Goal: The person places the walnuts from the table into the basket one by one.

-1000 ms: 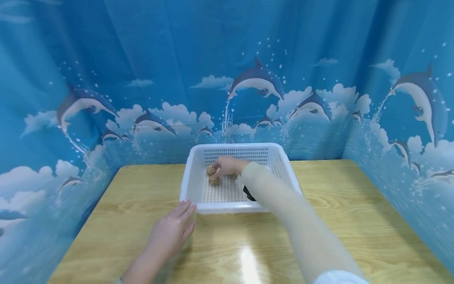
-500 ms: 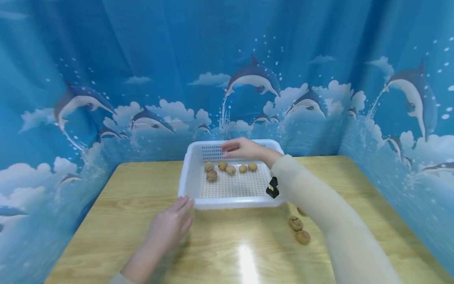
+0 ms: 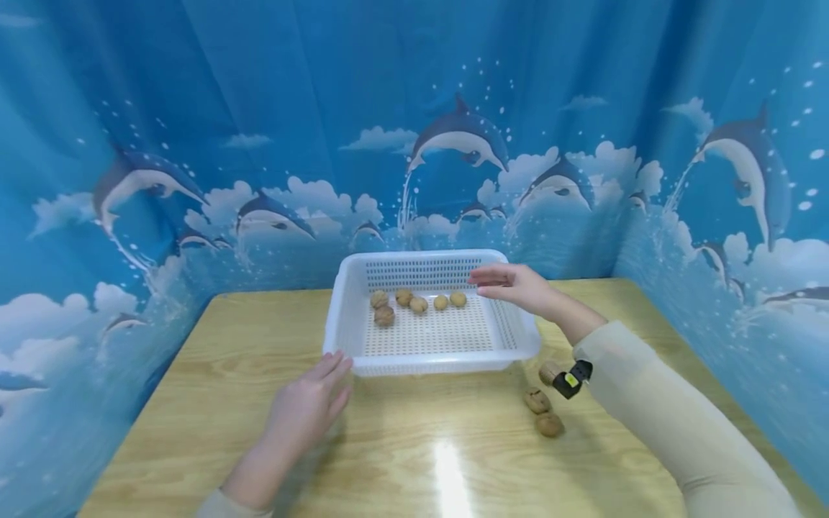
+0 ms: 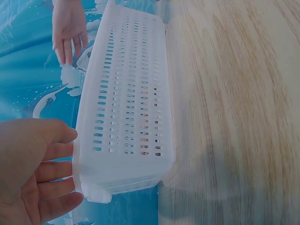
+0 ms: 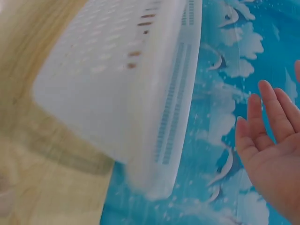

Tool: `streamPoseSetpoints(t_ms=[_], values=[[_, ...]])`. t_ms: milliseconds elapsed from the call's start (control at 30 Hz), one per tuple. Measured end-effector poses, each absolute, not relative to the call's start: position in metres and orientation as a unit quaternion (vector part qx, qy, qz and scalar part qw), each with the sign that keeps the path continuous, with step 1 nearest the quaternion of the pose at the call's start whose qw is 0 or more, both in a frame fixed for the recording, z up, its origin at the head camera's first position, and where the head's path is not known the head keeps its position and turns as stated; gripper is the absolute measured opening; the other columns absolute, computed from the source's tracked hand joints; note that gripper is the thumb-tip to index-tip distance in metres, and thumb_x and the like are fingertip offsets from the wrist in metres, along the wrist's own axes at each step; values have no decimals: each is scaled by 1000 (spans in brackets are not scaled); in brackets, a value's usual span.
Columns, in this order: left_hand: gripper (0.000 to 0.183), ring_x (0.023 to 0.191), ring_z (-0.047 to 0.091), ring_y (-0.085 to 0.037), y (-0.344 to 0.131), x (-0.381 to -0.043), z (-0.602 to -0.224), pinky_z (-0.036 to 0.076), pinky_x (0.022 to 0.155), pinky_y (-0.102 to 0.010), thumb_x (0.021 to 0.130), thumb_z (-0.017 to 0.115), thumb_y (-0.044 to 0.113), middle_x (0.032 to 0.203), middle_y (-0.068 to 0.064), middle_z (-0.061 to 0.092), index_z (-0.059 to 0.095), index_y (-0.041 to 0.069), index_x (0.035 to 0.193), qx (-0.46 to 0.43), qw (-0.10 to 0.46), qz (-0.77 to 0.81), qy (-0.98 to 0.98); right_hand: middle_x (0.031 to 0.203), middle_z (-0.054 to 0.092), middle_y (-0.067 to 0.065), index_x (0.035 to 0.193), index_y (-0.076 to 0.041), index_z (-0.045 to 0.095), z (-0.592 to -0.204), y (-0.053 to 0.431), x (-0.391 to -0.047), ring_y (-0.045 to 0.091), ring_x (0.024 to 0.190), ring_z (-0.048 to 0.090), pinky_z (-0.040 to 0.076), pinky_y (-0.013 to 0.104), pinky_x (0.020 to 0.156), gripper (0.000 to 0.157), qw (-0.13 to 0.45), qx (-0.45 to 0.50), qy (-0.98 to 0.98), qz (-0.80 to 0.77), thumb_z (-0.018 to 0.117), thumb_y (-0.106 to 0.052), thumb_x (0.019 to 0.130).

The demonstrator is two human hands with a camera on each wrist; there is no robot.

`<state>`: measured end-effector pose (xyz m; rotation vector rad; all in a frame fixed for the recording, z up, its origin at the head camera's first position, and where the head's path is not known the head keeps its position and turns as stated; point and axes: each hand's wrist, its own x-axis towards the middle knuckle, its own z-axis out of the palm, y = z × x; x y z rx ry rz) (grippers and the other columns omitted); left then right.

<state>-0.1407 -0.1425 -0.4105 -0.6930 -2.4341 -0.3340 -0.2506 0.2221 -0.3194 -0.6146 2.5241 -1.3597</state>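
Note:
A white plastic basket (image 3: 427, 363) with slotted walls stands on the wooden table. Inside it, toward the back left, lie several brown walnuts (image 3: 384, 315) and smaller, paler round nuts (image 3: 458, 298). My left hand (image 3: 309, 403) is at the near left corner, its fingertips right at the rim; the left wrist view shows its fingers extended along that edge (image 4: 51, 173). Over the basket's right rear side my right hand (image 3: 518, 289) hovers with loosely extended fingers and nothing in it; the right wrist view also shows it free of any object (image 5: 276, 126).
Three walnuts (image 3: 537, 400) lie on the table (image 3: 259, 338) right of the basket, one partly behind the black wrist device (image 3: 573, 379). A blue dolphin-print curtain (image 3: 291, 144) closes off the back and both sides, hanging close behind the basket.
My right hand has let go of the nuts at the basket's left, lifted and moved right toward the right rim. Walnuts on the table came into sight. My left hand stays at the corner.

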Motion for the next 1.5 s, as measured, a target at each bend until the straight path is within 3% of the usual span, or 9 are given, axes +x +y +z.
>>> streamPoseSetpoints(t_ms=[200,467,667,800,1033,1500], values=[[45,100,63,-31,-142,-143,-412,58,64,-41,72,78,18,118,-15,62,66,5,113,-264,287,-125,-912,134,51,13,137,-5,44,-334,254,-233,30,125,45,39,49,102,50,92,-173,857,-477,58,-26,93],[45,101,63,-31,-140,-142,-410,58,63,-41,72,79,17,118,-15,62,66,4,113,-261,294,-131,-910,133,50,21,134,4,44,-361,300,-207,39,120,46,43,52,96,50,56,-154,875,-456,58,-22,93],[45,101,63,-31,-140,-141,-407,58,62,-40,72,79,17,117,-16,62,66,3,113,-258,298,-131,-910,133,49,22,135,7,40,-390,328,-193,41,120,46,44,47,97,53,87,-139,880,-446,58,-22,93],[46,101,63,-32,-141,-141,-404,58,65,-41,72,79,16,118,-16,62,65,3,114,-255,292,-134,-912,132,49,23,134,7,43,-406,333,-189,42,120,46,46,46,95,55,98,-132,891,-424,60,-24,92],[44,99,64,-31,-143,-143,-405,58,62,-41,72,79,16,117,-16,62,66,3,112,-258,301,-127,-909,130,49,26,131,6,47,-422,334,-188,47,117,46,41,57,96,57,95,-127,924,-347,65,-26,87],[44,99,64,-32,-140,-139,-406,58,60,-41,72,79,15,117,-16,62,66,3,112,-257,285,-128,-914,120,55,29,122,8,54,-438,333,-181,45,110,52,43,56,94,52,80,-130,936,-316,73,-18,81]])
